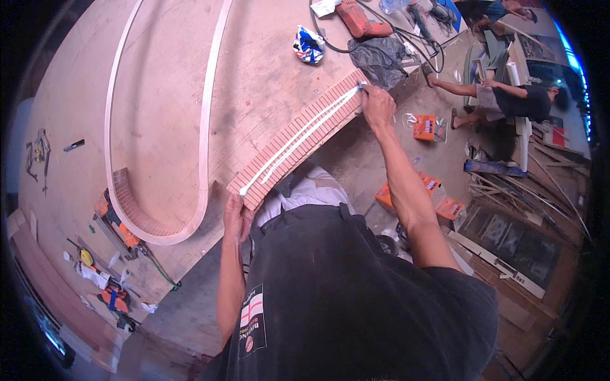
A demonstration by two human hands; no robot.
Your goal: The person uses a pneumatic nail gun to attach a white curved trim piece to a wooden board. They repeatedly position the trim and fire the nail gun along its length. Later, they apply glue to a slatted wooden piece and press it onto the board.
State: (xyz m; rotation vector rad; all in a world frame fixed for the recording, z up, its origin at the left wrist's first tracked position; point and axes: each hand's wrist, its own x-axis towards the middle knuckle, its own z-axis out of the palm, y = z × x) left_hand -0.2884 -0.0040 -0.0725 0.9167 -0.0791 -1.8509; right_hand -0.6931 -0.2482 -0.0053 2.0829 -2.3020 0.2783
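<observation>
A slotted wooden strip [298, 133], cut with many close parallel grooves, lies slantwise at the table's near edge in front of my body. Two long lines of white glue [305, 136] run along its grooved face. My left hand [236, 219] is closed on the near left end, thumb at the corner by the glue. At the far right end, my right hand [379, 106] has its fingers closed at the strip's corner; a small bluish thing shows at the fingertips, too small to name. Left of the strip stands a U-shaped wooden frame [208, 101] with a grooved inner bend.
On the wooden table [171, 76] lie a red power tool [362, 19], a black plastic bag [379, 60] and a crumpled blue-and-white packet [309, 44]. An orange tool [124, 228] sits beside the bend. Orange boxes [424, 127] and a person [515, 101] are at right.
</observation>
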